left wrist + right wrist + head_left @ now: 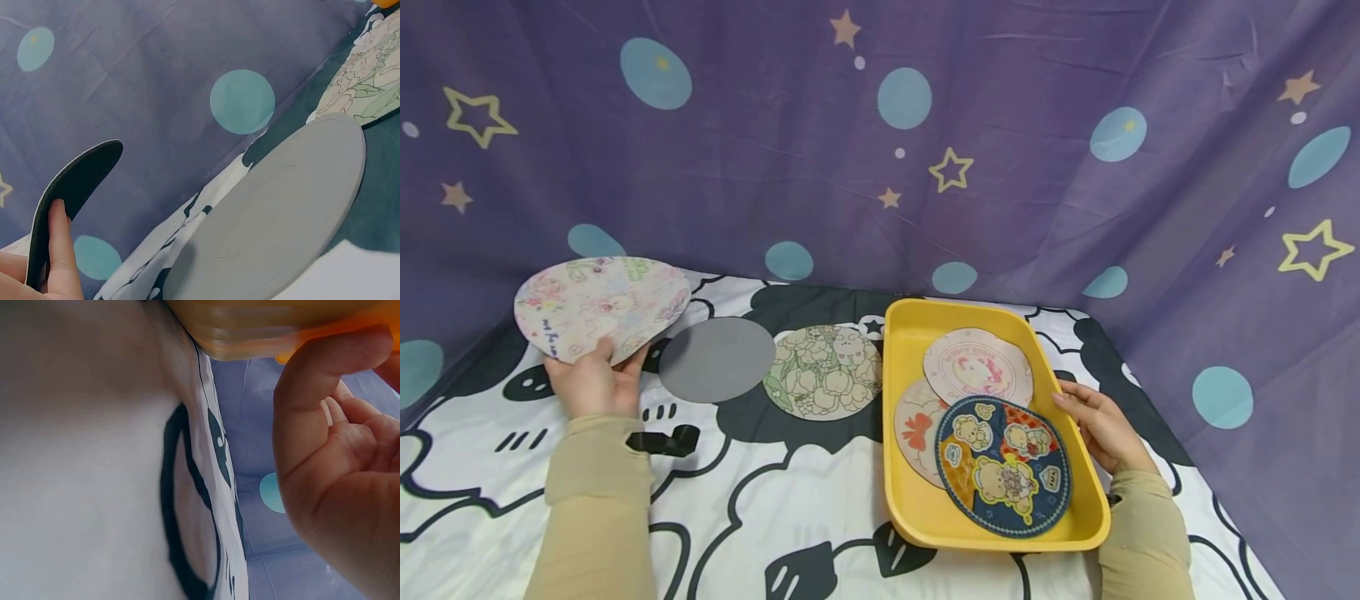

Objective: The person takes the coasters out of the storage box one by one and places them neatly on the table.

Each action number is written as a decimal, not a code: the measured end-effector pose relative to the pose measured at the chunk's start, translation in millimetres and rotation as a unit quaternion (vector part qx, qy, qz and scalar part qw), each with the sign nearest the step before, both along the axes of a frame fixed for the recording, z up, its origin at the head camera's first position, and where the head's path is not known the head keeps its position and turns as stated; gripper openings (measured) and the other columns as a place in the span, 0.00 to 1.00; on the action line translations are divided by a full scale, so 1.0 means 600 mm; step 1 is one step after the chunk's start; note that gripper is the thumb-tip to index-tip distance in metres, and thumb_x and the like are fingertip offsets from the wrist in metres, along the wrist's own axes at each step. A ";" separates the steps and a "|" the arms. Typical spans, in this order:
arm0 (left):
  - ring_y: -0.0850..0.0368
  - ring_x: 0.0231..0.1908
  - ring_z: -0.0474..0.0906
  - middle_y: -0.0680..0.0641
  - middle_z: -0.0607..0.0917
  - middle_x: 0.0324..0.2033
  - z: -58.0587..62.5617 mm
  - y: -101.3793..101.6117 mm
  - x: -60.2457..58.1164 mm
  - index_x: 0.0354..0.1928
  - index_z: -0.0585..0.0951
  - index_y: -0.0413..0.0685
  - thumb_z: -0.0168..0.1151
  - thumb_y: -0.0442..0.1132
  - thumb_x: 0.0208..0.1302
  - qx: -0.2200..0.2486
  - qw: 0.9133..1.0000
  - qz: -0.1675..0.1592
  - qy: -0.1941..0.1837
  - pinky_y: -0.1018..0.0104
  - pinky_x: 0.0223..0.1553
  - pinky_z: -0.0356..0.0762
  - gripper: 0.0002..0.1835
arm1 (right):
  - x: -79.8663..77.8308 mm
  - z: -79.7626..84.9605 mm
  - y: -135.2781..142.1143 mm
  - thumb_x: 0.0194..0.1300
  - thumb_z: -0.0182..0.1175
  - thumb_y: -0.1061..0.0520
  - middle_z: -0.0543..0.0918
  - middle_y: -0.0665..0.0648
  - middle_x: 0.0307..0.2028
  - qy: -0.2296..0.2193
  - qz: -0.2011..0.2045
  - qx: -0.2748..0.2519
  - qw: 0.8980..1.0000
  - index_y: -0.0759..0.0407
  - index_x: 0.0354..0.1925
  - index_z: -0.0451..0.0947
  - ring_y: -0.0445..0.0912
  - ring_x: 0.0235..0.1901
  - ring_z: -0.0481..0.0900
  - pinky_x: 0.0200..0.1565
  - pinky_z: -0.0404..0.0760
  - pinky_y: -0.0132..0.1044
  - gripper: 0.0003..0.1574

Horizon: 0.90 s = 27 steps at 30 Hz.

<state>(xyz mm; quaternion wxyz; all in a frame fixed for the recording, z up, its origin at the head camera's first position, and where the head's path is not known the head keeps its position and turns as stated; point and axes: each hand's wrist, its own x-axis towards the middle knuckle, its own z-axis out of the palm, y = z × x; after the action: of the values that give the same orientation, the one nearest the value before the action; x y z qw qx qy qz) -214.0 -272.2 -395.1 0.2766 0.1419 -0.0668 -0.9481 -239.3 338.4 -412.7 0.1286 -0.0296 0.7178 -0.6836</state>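
My left hand (597, 385) pinches a thin round mat (602, 296) at its near edge, thumb on the printed face. The mat has a pale pink doodle print, and its dark underside shows in the left wrist view, bending upward with a finger along it. Just right of it, a plain grey round mat (718, 360) lies on the cloth. My right hand (1101, 423) grips the right rim of a yellow tray (917, 533), thumb over the edge. Inside lie a blue bear mat (1011, 467), a pink unicorn mat (977, 362) and a partly covered bow mat (916, 429).
A round mat with a green-and-cream floral print (823, 372) lies between the grey mat and the tray, close to the tray's left wall. Black-and-white patterned cloth (820, 500) covers the table. A purple curtain (790, 150) with stars and dots rises behind.
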 end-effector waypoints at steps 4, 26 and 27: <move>0.53 0.66 0.69 0.57 0.70 0.63 -0.007 -0.004 0.001 0.65 0.68 0.80 0.42 0.23 0.73 0.028 1.000 -0.003 -0.013 0.43 0.54 0.80 0.36 | 0.001 0.001 0.000 0.76 0.53 0.56 0.87 0.46 0.42 -0.001 0.002 0.000 1.000 0.49 0.53 0.75 0.40 0.41 0.86 0.42 0.87 0.34 0.11; 0.55 0.71 0.61 0.62 0.66 0.68 -0.042 -0.029 0.003 0.62 0.71 0.85 0.34 0.30 0.78 0.116 0.992 -0.031 0.049 0.42 0.70 0.61 0.33 | 0.003 -0.001 0.000 0.76 0.53 0.55 0.87 0.47 0.42 -0.011 -0.003 0.003 1.000 0.52 0.55 0.74 0.41 0.41 0.87 0.42 0.87 0.35 0.13; 0.55 0.71 0.61 0.63 0.65 0.68 -0.043 -0.029 0.003 0.62 0.71 0.85 0.33 0.30 0.78 0.115 0.992 -0.032 0.048 0.41 0.70 0.61 0.33 | 0.003 -0.001 0.000 0.76 0.53 0.55 0.87 0.46 0.42 -0.011 -0.004 0.004 1.000 0.51 0.55 0.74 0.41 0.41 0.87 0.42 0.87 0.35 0.12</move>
<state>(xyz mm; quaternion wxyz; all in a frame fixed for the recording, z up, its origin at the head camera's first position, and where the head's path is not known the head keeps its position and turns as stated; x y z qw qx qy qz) -212.5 -289.8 -420.8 0.2309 0.1249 0.0520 -0.9635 -237.7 338.7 -413.3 0.1344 -0.0188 0.7189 -0.6817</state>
